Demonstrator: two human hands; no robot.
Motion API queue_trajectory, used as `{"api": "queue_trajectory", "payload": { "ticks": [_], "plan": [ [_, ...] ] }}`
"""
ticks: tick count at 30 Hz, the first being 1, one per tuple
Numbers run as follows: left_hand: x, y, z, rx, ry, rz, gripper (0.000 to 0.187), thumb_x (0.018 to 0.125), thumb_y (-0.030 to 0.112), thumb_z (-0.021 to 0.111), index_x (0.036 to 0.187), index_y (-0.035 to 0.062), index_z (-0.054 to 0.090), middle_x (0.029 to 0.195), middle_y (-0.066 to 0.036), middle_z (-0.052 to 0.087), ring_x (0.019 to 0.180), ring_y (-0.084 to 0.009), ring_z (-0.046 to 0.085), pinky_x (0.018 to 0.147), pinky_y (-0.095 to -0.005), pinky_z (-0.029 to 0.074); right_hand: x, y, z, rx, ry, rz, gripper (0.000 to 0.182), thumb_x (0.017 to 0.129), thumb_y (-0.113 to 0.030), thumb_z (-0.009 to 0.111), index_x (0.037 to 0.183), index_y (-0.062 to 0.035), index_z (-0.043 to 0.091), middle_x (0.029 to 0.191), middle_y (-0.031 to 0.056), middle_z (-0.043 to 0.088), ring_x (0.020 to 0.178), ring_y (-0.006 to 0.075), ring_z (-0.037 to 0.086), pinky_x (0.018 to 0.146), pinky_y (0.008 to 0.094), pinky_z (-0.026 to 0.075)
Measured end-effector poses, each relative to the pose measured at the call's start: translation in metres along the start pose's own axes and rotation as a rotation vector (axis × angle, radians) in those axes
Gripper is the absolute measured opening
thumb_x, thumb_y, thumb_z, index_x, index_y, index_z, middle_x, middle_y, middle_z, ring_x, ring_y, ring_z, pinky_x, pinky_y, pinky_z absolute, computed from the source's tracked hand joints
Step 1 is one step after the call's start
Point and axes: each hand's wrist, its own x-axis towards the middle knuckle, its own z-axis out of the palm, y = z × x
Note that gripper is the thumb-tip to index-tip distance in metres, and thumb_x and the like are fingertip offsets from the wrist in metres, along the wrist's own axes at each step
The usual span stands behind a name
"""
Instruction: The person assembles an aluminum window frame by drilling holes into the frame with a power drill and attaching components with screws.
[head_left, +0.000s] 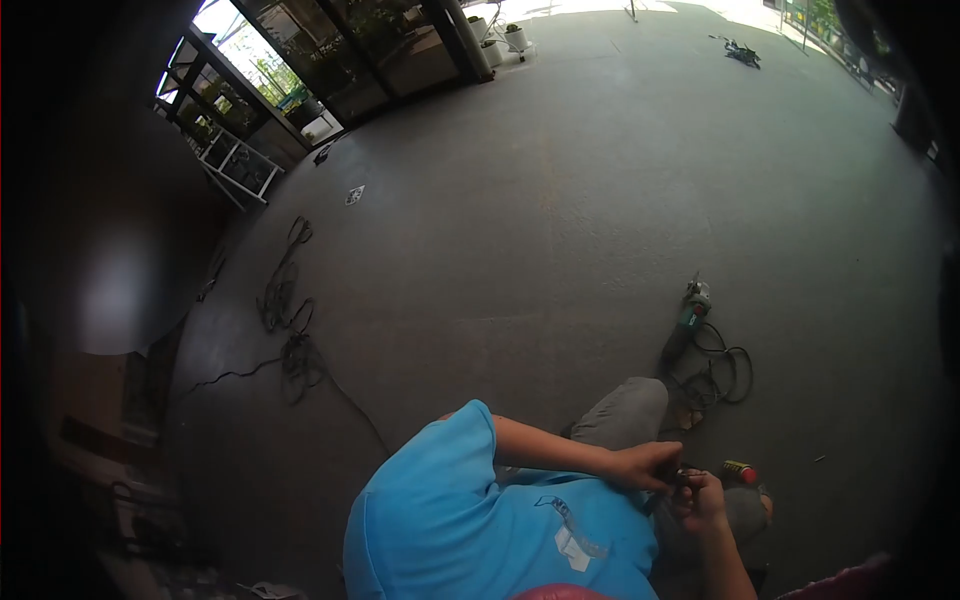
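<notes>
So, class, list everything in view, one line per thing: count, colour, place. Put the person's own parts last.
Small item: one, dark, at the hands; unclear
Can-like item: one, yellow and red, beyond the hands
Grinder: one, green and black, floor, right of centre, with cord
Cables: count unclear, dark, floor, left
Card: one, black and white, floor, upper left
Bundle: one, dark, floor, upper right
White frame: one, upper left
Pots: at least two, white, top
Glass panels: several, dark-framed, top left
Floor: one, grey, throughout
Shirt: one, blue, bottom
Trousers: grey, bottom
Left hand: one, bare
Right hand: one, bare, fingers curled
</notes>
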Motion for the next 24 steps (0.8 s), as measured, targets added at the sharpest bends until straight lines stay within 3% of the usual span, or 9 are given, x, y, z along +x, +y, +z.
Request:
{"api": "queue_trajectory", "payload": {
  "ticks": [6,8,9,14,16,18,20,22,24],
  "plan": [
    [0.001,-0.017,0.005,0.062,0.027,0.013,0.044,0.079,0.017,0.071,0.105,0.0021,0.039,0.097,-0.013,0.047,0.090,-0.0239,0.053,0.075,-0.0356,0.045,0.041,0.013,0.012,-0.282,0.206,-0.146,0.012,0.088,-0.015,0.037,0.082,-0.0139,0.048,0.065,-0.0003,0.046,0.049,0.0099,0.040,0.042,0.0245,0.033],
    [0.001,-0.025,0.000,0.144,0.053,0.031,0.044,0.082,0.017,0.067,0.110,0.0012,0.037,0.103,-0.014,0.045,0.097,-0.0242,0.051,0.081,-0.0361,0.044,0.098,0.039,-0.005,-0.795,0.351,-1.261,0.015,0.091,-0.016,0.036,0.081,-0.0099,0.046,0.071,-0.0002,0.043,0.058,0.0092,0.040,0.053,0.0249,0.036],
    [0.001,-0.030,-0.005,0.094,0.047,0.031,0.043,0.085,0.018,0.062,0.114,0.0006,0.035,0.105,-0.014,0.042,0.101,-0.0244,0.048,0.086,-0.0368,0.041,0.079,0.028,0.020,-0.526,0.225,-1.148,0.019,0.094,-0.018,0.035,0.080,-0.0070,0.043,0.075,-0.0003,0.041,0.065,0.0082,0.039,0.061,0.0250,0.036],
    [-0.008,-0.025,-0.027,-0.098,-0.039,-0.078,0.041,0.092,0.024,0.049,0.121,0.0010,0.032,0.110,-0.014,0.038,0.108,-0.0256,0.044,0.094,-0.0378,0.037,0.081,0.018,0.039,-0.433,0.238,-1.131,0.017,0.097,-0.014,0.041,0.083,-0.0059,0.045,0.076,-0.0015,0.045,0.067,0.0059,0.043,0.061,0.0232,0.039],
    [-0.010,-0.029,-0.023,-0.073,-0.089,-0.016,0.040,0.095,0.026,0.046,0.123,0.0013,0.032,0.112,-0.014,0.038,0.110,-0.0256,0.044,0.094,-0.0378,0.037,0.074,0.015,0.036,-0.373,0.161,-0.881,0.014,0.096,-0.013,0.043,0.085,-0.0053,0.048,0.078,-0.0003,0.049,0.068,0.0057,0.048,0.063,0.0218,0.041],
    [-0.010,-0.027,-0.022,-0.007,-0.132,0.014,0.040,0.097,0.029,0.044,0.124,0.0006,0.031,0.111,-0.014,0.038,0.108,-0.0248,0.044,0.093,-0.0384,0.038,0.066,0.002,0.028,-0.369,0.091,-0.831,0.011,0.095,-0.012,0.045,0.090,-0.0047,0.052,0.080,0.0021,0.054,0.068,0.0068,0.052,0.061,0.0216,0.043],
    [-0.009,-0.014,-0.018,-0.020,-0.172,0.030,0.042,0.098,0.030,0.043,0.124,0.0000,0.031,0.110,-0.014,0.038,0.105,-0.0255,0.045,0.091,-0.0395,0.039,0.029,-0.016,0.039,-0.592,0.130,-0.384,0.010,0.094,-0.013,0.047,0.097,-0.0044,0.052,0.079,0.0027,0.054,0.062,0.0079,0.051,0.052,0.0224,0.043],
    [-0.009,-0.006,-0.016,0.020,-0.164,0.058,0.042,0.098,0.032,0.043,0.123,0.0002,0.031,0.108,-0.015,0.039,0.102,-0.0264,0.046,0.089,-0.0409,0.040,0.040,-0.016,0.011,-0.493,0.063,-0.327,0.012,0.093,-0.014,0.048,0.102,-0.0069,0.052,0.077,0.0017,0.053,0.054,0.0078,0.048,0.043,0.0225,0.038],
    [-0.007,-0.003,-0.014,0.037,-0.183,0.042,0.041,0.098,0.032,0.043,0.122,0.0006,0.031,0.105,-0.016,0.040,0.100,-0.0271,0.047,0.087,-0.0412,0.040,0.040,-0.021,0.000,-0.415,-0.043,-0.042,0.012,0.093,-0.015,0.047,0.103,-0.0100,0.052,0.075,0.0001,0.050,0.050,0.0072,0.045,0.040,0.0215,0.034]
  ]
}}
